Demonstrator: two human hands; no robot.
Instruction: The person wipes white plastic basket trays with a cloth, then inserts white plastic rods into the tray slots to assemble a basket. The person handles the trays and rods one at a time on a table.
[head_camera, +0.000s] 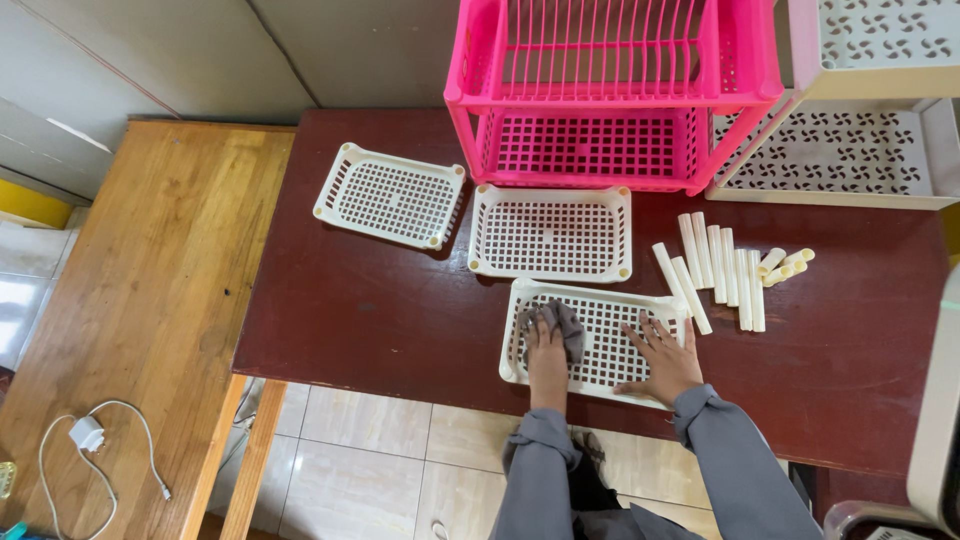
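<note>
The left hand is closed over a grey cloth, pressing it down on the near tray, a cream plastic tray with a grid of small square holes that lies flat at the front edge of the dark red table; the right hand lies spread and flat on the same tray's right part, fingers open, gripping nothing, only steadying it; the tray holds nothing but the cloth and the two hands; just behind it, almost touching, lies a second cream tray of the same kind, empty; to the left of that one, a little apart and turned at a slant, lies a third cream tray, also empty; to the right of the near tray a row of cream plastic tubes lies on the table, most side by side and lengthwise, a few shorter ones at the right end, and the nearest tube touches the tray's right corner; behind the trays stands a bright pink rack with two slotted shelves, both bare; beside it on the right stands a cream shelf unit with a pinwheel pattern of holes, its shelves bare; on the left a pale wooden table adjoins, with a white charger and cable on its near end.
</note>
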